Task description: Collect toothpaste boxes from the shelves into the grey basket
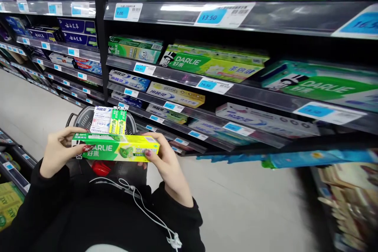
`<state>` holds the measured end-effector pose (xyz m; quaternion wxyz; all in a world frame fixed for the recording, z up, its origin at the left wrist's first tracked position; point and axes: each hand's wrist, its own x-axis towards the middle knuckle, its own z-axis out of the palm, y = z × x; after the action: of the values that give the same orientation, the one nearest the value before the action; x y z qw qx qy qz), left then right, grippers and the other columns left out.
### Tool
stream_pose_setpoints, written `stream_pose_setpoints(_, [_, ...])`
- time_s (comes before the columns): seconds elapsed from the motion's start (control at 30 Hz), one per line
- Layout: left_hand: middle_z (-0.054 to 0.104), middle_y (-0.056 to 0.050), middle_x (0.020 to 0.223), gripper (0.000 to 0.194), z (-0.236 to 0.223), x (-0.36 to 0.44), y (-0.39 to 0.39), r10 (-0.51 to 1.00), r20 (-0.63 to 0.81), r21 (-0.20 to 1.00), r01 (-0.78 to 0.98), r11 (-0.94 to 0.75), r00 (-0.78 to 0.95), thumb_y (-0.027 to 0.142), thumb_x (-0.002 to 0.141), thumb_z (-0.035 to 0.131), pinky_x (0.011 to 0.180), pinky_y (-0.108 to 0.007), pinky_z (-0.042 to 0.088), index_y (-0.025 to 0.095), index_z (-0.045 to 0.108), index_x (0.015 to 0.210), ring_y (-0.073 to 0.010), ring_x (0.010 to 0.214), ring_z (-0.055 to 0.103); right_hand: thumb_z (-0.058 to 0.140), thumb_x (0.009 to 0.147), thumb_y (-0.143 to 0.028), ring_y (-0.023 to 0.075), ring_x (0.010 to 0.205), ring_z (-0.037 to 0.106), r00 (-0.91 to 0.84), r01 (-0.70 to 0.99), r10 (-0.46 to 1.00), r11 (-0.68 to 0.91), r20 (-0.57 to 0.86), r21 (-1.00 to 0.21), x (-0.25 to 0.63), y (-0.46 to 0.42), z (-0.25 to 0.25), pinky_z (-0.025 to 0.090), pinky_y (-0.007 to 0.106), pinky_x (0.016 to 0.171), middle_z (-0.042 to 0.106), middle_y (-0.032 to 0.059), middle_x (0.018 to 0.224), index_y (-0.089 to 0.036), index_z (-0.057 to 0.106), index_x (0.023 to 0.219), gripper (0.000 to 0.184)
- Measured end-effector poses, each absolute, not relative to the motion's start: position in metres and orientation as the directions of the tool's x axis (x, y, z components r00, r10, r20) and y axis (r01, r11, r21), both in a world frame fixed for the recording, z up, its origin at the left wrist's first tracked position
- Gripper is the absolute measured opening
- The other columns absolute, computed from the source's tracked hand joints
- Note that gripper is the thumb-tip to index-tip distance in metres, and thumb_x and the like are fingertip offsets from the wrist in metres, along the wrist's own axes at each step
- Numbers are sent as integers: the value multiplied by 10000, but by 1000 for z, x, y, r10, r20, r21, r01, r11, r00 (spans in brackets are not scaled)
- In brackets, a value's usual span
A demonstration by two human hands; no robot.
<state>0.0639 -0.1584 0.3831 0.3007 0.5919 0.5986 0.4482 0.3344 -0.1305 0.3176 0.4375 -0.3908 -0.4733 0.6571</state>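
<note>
A green and yellow toothpaste box [115, 148] marked DARLIE is held level in front of my body. My left hand [63, 145] grips its left end, thumb on the front face. At the right end my right hand [161, 157] has its thumb on the front and its fingers behind. Just beyond the box is a grey basket [84, 120], partly hidden by it. Several toothpaste boxes stand inside: white ones [102, 120] on the left and green DARLIE ones [118, 120] on the right.
Shelves [177, 73] packed with toothpaste boxes and price tags run along the front and right. Another shelf [14, 169] with yellow packages is at the lower left. Grey floor [230, 201] shows at the right. A red object [102, 168] lies below the held box.
</note>
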Motion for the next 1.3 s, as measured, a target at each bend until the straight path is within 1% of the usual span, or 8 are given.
stream_pose_setpoints(0.2, [632, -14, 525, 251, 356, 61, -147, 983, -60, 936, 333, 116, -173, 338, 663, 813, 373, -209, 421, 143, 782, 819, -123, 442, 539, 638, 813, -553, 109, 376, 530, -287, -217, 944, -230, -163, -949, 324, -128, 303, 400, 214, 331, 566, -64, 590, -204, 482, 1020, 435])
stream_pose_setpoints(0.4, [684, -42, 595, 246, 345, 55, -142, 986, -72, 959, 261, 110, -149, 324, 667, 816, 408, -225, 478, 139, 782, 826, -145, 478, 592, 601, 855, -512, 103, 367, 519, -297, -226, 943, -220, -148, -949, 321, -125, 294, 386, 201, 326, 549, -78, 551, -199, 487, 1020, 372])
stream_pose_setpoints(0.53, [755, -93, 822, 333, 348, 54, -144, 987, -34, 974, 215, 67, -154, 283, 593, 869, 561, -246, 576, 150, 771, 881, -214, 717, 700, 641, 849, -471, 127, 525, 622, -259, -212, 966, -47, 10, -976, 324, -125, 297, 490, 233, 402, 667, 9, 839, -223, 501, 1086, 370])
stream_pose_setpoints(0.63, [759, -111, 907, 446, 351, 52, -149, 987, 57, 984, 176, -31, -148, 264, 521, 909, 656, -280, 610, 149, 756, 924, -250, 814, 719, 695, 820, -436, 175, 771, 684, -190, -180, 962, 164, 198, -970, 327, -127, 301, 578, 267, 580, 678, 46, 999, -245, 536, 1116, 387])
stream_pose_setpoints(0.77, [761, -87, 854, 466, 356, 50, -156, 961, 240, 958, 193, -212, -137, 234, 467, 936, 634, -258, 615, 163, 752, 890, -238, 763, 731, 738, 803, -358, 204, 950, 688, -125, -152, 928, 333, 352, -931, 331, -135, 304, 591, 298, 744, 692, 44, 1051, -283, 557, 1150, 398])
stream_pose_setpoints(0.93, [765, -98, 857, 417, 357, 48, -160, 918, 390, 918, 105, -382, -68, 240, 477, 937, 644, -315, 631, 182, 752, 846, -288, 805, 738, 741, 799, -309, 242, 973, 692, -134, -125, 876, 449, 464, -885, 334, -142, 306, 595, 357, 759, 709, 70, 1026, -270, 598, 1123, 356])
stream_pose_setpoints(1.07, [763, -115, 865, 413, 346, 39, -157, 923, 379, 924, 80, -374, -67, 254, 471, 938, 660, -357, 633, 176, 744, 826, -315, 831, 734, 741, 798, -276, 239, 939, 694, -131, -95, 830, 534, 543, -840, 331, -141, 309, 596, 365, 744, 717, 74, 1009, -272, 611, 1135, 361])
stream_pose_setpoints(1.3, [749, -140, 881, 418, 301, 23, -136, 985, 145, 989, -5, -146, -92, 219, 429, 929, 728, -359, 610, 144, 739, 795, -300, 855, 725, 765, 754, -196, 225, 830, 702, -192, 131, 667, 744, 720, -655, 317, -138, 345, 598, 341, 687, 726, 70, 965, -256, 605, 1182, 460])
